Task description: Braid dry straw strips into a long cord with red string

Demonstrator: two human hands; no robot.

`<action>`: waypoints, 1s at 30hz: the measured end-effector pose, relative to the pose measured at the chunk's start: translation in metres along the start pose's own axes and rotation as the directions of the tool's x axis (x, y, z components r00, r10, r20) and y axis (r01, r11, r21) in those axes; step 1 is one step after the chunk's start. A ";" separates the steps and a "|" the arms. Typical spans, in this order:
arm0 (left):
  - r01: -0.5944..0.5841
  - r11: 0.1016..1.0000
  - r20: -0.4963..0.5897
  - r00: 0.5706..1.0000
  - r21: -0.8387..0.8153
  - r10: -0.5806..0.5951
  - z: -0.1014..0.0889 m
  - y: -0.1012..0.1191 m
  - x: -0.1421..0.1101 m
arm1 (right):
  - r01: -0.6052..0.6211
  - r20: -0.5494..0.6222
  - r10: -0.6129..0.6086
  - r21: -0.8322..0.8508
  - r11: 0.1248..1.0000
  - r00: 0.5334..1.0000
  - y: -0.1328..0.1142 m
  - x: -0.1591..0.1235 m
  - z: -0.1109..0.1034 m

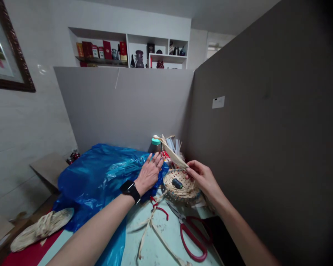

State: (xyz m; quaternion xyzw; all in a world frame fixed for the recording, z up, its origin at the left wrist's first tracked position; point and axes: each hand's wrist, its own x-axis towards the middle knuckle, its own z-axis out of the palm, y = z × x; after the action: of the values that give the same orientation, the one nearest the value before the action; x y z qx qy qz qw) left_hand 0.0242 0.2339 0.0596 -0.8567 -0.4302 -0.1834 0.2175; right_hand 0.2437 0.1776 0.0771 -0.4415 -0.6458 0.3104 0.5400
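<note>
My right hand (201, 175) pinches one end of a pale, flat dried-husk strip (172, 153), which slants up and to the left above a small woven basket (169, 190). A dark spool of thread (177, 183) lies in that basket. My left hand (150, 173), with a black watch (130, 190) at the wrist, is stretched out with its fingers extended at the right edge of a large blue plastic bag (100, 173). Whether its fingertips press on the bag is hard to tell. Below the hands, a knotted piece of husk (150, 221) lies beside a red twisted tie (162, 211).
Red-handled scissors (194, 240) lie open on the pale green table (166, 249). A jar with a turquoise lid (155, 141) stands at the back. At left rests a husk bundle (44, 227). Grey partitions (127, 107) enclose the back and right.
</note>
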 end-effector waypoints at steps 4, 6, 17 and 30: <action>0.045 0.999 0.090 0.995 0.016 -0.047 0.027 -0.016 -0.011 | -0.035 -0.009 0.036 0.064 0.997 0.999 0.001 -0.008 0.001; 0.080 0.996 0.126 0.989 0.029 -0.083 0.036 -0.024 -0.025 | -0.038 -0.003 0.038 0.072 0.997 0.999 0.004 -0.008 0.001; 0.227 0.974 0.184 0.958 -0.016 -0.221 0.028 -0.021 -0.015 | -0.031 0.007 0.031 0.068 0.997 1.000 0.011 -0.003 0.000; 0.494 0.849 0.104 0.870 -0.189 -0.483 0.017 -0.015 -0.018 | 0.331 -0.030 -0.357 -0.307 0.892 0.934 -0.015 -0.012 -0.004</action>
State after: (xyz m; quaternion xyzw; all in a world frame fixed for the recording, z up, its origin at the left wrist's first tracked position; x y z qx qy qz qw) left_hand 0.0036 0.2394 0.0392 -0.7419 -0.6174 -0.2544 0.0610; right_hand 0.2441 0.1601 0.0862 -0.4091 -0.7294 0.0902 0.5409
